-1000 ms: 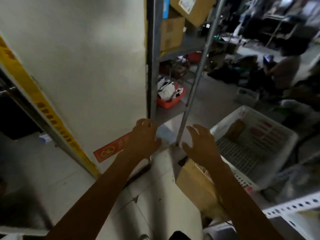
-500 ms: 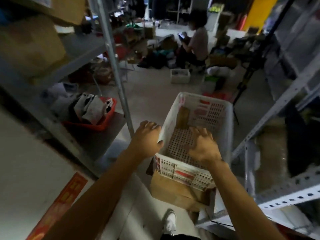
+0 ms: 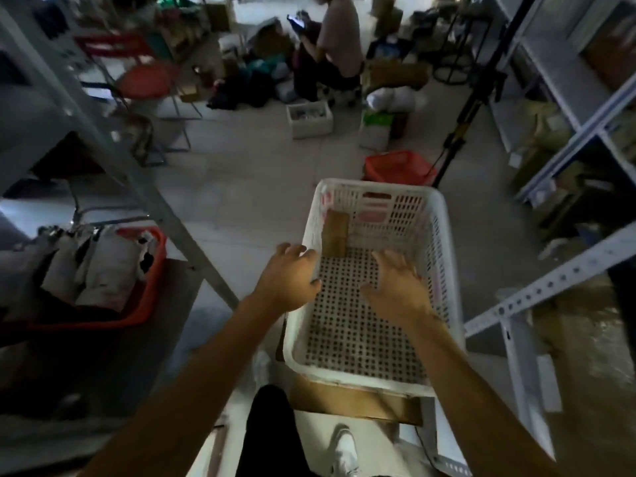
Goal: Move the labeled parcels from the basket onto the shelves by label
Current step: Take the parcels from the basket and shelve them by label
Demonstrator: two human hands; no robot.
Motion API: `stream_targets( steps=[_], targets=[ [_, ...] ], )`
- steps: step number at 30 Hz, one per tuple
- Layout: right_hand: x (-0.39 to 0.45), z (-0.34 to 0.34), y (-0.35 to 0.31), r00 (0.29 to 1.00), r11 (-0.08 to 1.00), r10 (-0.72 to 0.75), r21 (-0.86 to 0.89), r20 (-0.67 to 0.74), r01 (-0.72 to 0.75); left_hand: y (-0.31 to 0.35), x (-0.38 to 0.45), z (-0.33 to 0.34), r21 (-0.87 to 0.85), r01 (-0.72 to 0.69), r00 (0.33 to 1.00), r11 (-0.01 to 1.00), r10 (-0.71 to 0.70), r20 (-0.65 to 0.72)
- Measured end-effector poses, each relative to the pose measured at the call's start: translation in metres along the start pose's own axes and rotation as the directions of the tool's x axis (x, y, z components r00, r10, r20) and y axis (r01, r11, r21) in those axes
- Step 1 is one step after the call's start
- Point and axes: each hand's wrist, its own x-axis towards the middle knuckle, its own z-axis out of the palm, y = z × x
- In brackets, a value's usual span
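On the far left we see a grey shelf (image 3: 103, 339) carrying a red bin (image 3: 151, 287) stuffed with pale bagged items; whether those are sorted parcels we cannot tell. Next comes our left hand (image 3: 289, 280), fingers loosely spread and holding nothing, hovering at the left rim of the white basket (image 3: 444, 270). The basket sits on a cardboard box (image 3: 354, 401) on the floor. Inside it only one brown parcel (image 3: 335, 235) shows, leaning against the far left corner; its label is not readable from here. Our right hand (image 3: 395, 287) hangs over the perforated basket floor, fingers relaxed and apart, also holding nothing. Farther right stand white shelves (image 3: 564, 277) with boxes. We judge the task nearly finished: one parcel is left to pick up, read and shelve.
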Motion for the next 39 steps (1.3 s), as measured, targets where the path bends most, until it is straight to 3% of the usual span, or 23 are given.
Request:
stream_targets(
  steps=[8, 12, 17, 23, 27, 32, 39],
  targets=[
    [0.141, 0.037, -0.022, 0.963, 0.960, 0.269, 0.074, 0.031, -0.271, -0.067, 0.177, 0.002, 0.057, -0.208, 0.957, 0.976, 0.191, 0.219],
    [0.201, 0.058, -0.033, 0.897, 0.876, 0.436, 0.193, 0.078, -0.442, -0.090, 0.268, 0.003, 0.145, -0.364, 0.876, 0.920, 0.285, 0.390],
    [0.261, 0.086, -0.041, 0.847, 0.786, 0.518, 0.323, 0.120, -0.526, -0.101, 0.355, 0.022, 0.190, -0.529, 0.774, 0.827, 0.379, 0.507],
    [0.328, 0.146, -0.029, 0.717, 0.558, 0.669, 0.504, 0.197, -0.659, -0.079, 0.432, 0.082, 0.116, -0.600, 0.661, 0.792, 0.409, 0.629],
    [0.359, 0.185, -0.012, 0.636, 0.372, 0.726, 0.629, 0.261, -0.683, -0.069, 0.468, 0.133, 0.154, -0.609, 0.620, 0.778, 0.346, 0.705],
    [0.391, 0.224, 0.003, 0.624, 0.185, 0.712, 0.771, 0.322, -0.609, -0.066, 0.491, 0.174, 0.216, -0.535, 0.636, 0.817, 0.220, 0.740],
    [0.400, 0.234, 0.012, 0.605, 0.024, 0.712, 0.848, 0.357, -0.529, -0.080, 0.489, 0.196, 0.207, -0.475, 0.699, 0.855, 0.224, 0.679]
  ],
)
